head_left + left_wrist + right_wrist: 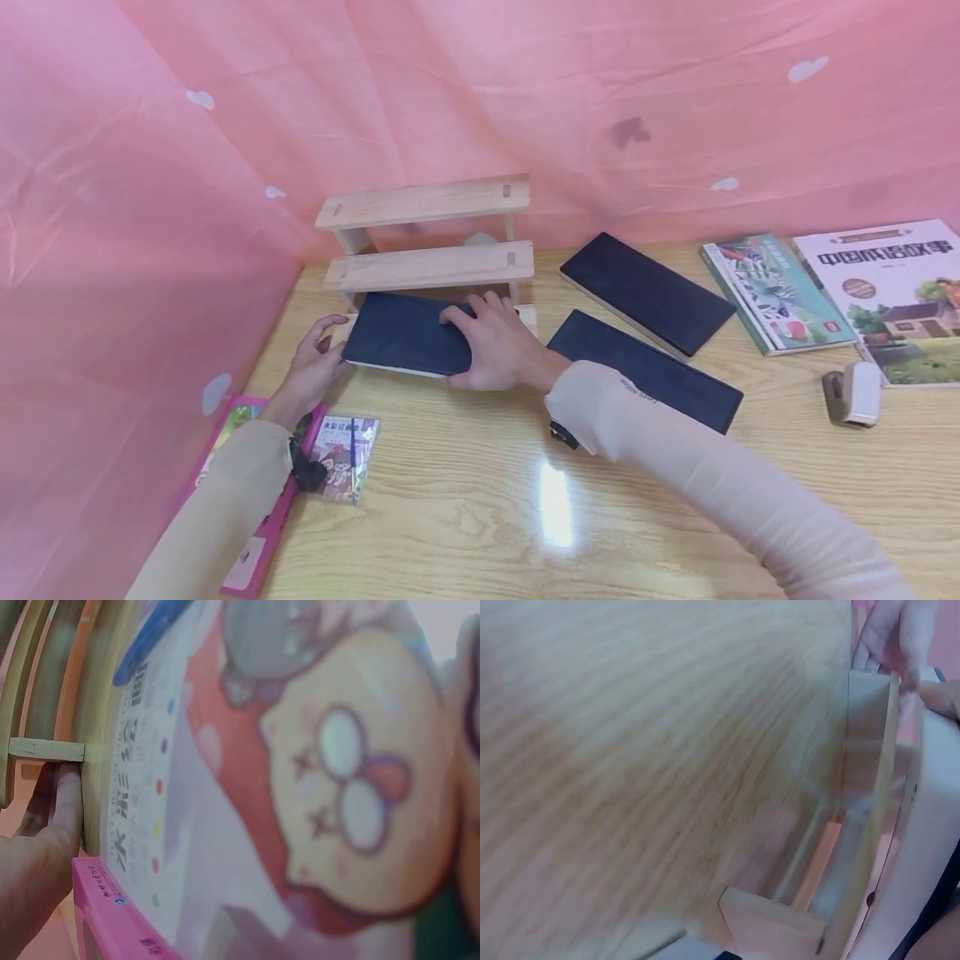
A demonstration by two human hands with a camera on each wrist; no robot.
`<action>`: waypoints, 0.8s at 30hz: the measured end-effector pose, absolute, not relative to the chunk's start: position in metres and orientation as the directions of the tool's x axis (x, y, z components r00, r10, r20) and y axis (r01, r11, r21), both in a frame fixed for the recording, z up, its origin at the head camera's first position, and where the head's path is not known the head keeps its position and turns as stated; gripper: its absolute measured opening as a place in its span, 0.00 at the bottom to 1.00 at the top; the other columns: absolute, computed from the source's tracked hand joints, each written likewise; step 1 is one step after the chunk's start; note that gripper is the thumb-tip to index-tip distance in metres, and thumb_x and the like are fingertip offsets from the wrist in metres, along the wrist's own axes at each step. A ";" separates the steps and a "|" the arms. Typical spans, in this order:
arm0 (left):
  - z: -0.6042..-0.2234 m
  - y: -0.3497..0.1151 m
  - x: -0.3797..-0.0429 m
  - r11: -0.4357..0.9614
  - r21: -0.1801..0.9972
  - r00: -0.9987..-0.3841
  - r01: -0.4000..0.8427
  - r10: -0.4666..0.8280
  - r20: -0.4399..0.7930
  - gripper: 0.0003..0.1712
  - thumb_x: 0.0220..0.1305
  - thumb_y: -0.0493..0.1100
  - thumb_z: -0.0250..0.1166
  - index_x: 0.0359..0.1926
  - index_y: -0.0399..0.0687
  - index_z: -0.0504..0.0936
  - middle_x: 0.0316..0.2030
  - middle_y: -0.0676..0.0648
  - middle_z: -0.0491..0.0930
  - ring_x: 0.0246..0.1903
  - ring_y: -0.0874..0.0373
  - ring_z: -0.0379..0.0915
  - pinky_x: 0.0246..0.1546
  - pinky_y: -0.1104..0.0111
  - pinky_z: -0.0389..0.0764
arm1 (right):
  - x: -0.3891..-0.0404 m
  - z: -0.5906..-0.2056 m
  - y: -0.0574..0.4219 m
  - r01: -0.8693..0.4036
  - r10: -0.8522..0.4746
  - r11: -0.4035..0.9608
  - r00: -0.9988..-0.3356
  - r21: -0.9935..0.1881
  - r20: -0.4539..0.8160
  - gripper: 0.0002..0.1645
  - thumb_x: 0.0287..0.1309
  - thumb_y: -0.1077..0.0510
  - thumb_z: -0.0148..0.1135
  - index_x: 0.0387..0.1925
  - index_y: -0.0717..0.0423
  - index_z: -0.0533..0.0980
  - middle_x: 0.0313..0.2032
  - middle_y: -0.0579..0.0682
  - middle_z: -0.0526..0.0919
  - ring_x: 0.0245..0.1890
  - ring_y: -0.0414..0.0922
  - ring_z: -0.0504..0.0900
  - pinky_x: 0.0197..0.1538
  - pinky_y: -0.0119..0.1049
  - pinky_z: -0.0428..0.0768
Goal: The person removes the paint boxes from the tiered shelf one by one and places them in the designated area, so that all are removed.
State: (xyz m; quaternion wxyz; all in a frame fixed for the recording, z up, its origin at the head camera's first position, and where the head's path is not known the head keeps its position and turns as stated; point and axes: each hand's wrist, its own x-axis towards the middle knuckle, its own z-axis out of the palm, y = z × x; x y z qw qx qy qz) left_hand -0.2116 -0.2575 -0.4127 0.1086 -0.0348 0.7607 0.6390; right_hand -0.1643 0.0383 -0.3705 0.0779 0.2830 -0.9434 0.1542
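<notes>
A three-tier wooden rack [427,268] stands against the pink cloth. Over its lowest tier lies a slab [401,333] with a black top and pale sides, covering most of that tier. My right hand [498,342] grips the slab's right part, fingers over the top and thumb at the near edge. In the right wrist view the slab's pale side [930,802] shows close above the tier. My left hand [311,367] holds the left end of the lowest tier, its thumb near the slab's corner. The left wrist view shows left-hand fingers [67,802] against the rack's end piece [46,749].
Two black panels [648,292] [645,367] lie right of the rack, partly under my right sleeve. Beyond are a green book [783,292], a white picture book [900,300] and a stapler [855,393]. Near my left arm lie a pink case [251,567] and a bagged painting booklet [341,458].
</notes>
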 end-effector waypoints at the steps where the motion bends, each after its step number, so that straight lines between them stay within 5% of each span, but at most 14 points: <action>1: -0.413 -0.258 -0.211 0.180 0.964 -0.974 -0.194 0.085 -0.212 0.23 0.62 0.32 0.51 0.56 0.56 0.64 0.47 0.44 0.67 0.40 0.62 0.72 0.40 0.74 0.78 | -0.160 -0.370 0.039 -0.557 -0.506 0.794 -0.828 -0.244 0.242 0.46 0.33 0.27 0.60 0.55 0.42 0.65 0.47 0.53 0.69 0.42 0.49 0.63 0.45 0.45 0.65; 10: -0.411 -0.257 -0.212 0.209 0.955 -0.969 -0.212 0.082 -0.233 0.25 0.60 0.37 0.57 0.56 0.59 0.63 0.43 0.45 0.68 0.39 0.59 0.70 0.40 0.71 0.78 | -0.117 -0.364 0.058 -0.562 -0.478 0.797 -0.811 -0.220 0.338 0.48 0.33 0.28 0.60 0.60 0.40 0.65 0.46 0.54 0.68 0.42 0.50 0.62 0.43 0.44 0.63; 24: -0.411 -0.259 -0.211 0.197 0.958 -0.967 -0.210 0.102 -0.233 0.26 0.59 0.37 0.58 0.57 0.59 0.62 0.50 0.43 0.64 0.47 0.54 0.69 0.47 0.67 0.76 | -0.063 -0.371 0.081 -0.514 -0.391 0.808 -0.833 -0.288 0.391 0.48 0.30 0.31 0.64 0.58 0.42 0.67 0.50 0.58 0.67 0.44 0.53 0.64 0.44 0.49 0.62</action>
